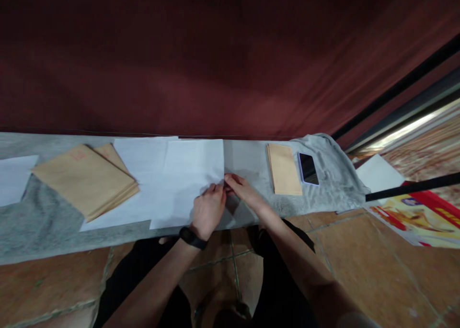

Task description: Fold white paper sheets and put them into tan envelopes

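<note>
A white sheet of paper (190,175) lies in front of me, overlapping more white sheets (143,160) on its left. My left hand (209,208), with a black band at the wrist, rests curled on the sheet's right edge. Against the same edge, my right hand (239,188) has thumb and fingers pinched together, meeting the left fingertips. The fingertips partly hide what they grip. To the left, a stack of brown envelopes (86,179) sits askew on the paper. A smaller pile of brown envelopes (285,170) lies on the right.
A grey cloth (330,175) covers the narrow bench. On it are a phone (308,169) at the right and another white sheet (14,179) at far left. A dark red fabric (215,69) rises behind. A printed red and yellow box (424,218) stands at the right.
</note>
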Tool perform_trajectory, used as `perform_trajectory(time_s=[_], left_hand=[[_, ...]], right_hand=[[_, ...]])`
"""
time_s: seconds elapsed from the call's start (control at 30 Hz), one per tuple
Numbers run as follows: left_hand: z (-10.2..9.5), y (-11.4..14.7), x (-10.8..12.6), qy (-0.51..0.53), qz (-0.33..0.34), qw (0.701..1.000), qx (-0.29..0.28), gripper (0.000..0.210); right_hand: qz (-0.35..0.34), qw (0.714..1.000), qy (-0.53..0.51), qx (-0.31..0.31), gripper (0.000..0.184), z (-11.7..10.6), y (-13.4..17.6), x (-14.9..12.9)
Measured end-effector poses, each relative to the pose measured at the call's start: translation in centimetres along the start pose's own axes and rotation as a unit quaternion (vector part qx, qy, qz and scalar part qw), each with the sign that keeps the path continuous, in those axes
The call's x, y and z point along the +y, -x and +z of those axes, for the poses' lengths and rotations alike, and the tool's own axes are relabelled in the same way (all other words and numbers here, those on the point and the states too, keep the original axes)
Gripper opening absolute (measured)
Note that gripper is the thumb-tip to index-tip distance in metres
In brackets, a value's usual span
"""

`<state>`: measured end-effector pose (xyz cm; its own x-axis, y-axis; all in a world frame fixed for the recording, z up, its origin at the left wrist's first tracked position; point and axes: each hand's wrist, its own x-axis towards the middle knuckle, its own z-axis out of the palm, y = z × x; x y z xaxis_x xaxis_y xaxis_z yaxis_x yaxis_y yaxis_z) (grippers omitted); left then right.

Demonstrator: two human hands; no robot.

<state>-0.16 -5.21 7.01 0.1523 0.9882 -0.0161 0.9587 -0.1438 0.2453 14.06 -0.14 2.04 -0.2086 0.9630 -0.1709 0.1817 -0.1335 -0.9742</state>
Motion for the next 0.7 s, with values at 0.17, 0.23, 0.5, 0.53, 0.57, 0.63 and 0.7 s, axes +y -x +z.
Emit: perform_trajectory(time_s=[0.17, 0.23, 0.5, 0.53, 0.57, 0.63, 0.7], left_hand=[[2.1, -0.5, 2.8, 0.118, 0.070, 0.991, -0.012, 0.021], [2.2, -0.9, 2.5, 0.149, 0.102, 0.984, 0.008, 0.023], [4.3, -1.7, -0.6, 0.073, 0.106, 0.985, 0.113, 0.049], [4.9, -1.7, -0.7, 0.056, 0.104, 0.987, 0.110, 0.054], [5.4, -1.7, -0.8, 0.043, 0.105, 0.988, 0.107, 0.058], [6.3, -1.8, -0.7, 0.025, 0.107, 0.989, 0.101, 0.061], [6.9, -1.9, -0.6, 0.016, 0.109, 0.989, 0.098, 0.061]], right_hand=[[-0.002, 0.998, 0.020, 0.066, 0.022, -2.1, -1.4, 1.4], [0.014, 0.994, 0.051, 0.098, 0.022, -3.4, -1.7, 1.8], [0.013, 0.947, 0.282, 0.155, 0.028, -5.8, -1.7, 1.8], [0.016, 0.941, 0.297, 0.162, 0.029, -5.6, -1.6, 1.6], [0.018, 0.932, 0.320, 0.167, 0.031, -5.5, -1.4, 1.5], [0.018, 0.907, 0.379, 0.181, 0.038, -5.2, -1.0, 1.1], [-0.003, 0.874, 0.439, 0.206, 0.048, -4.9, -0.5, 0.6]])
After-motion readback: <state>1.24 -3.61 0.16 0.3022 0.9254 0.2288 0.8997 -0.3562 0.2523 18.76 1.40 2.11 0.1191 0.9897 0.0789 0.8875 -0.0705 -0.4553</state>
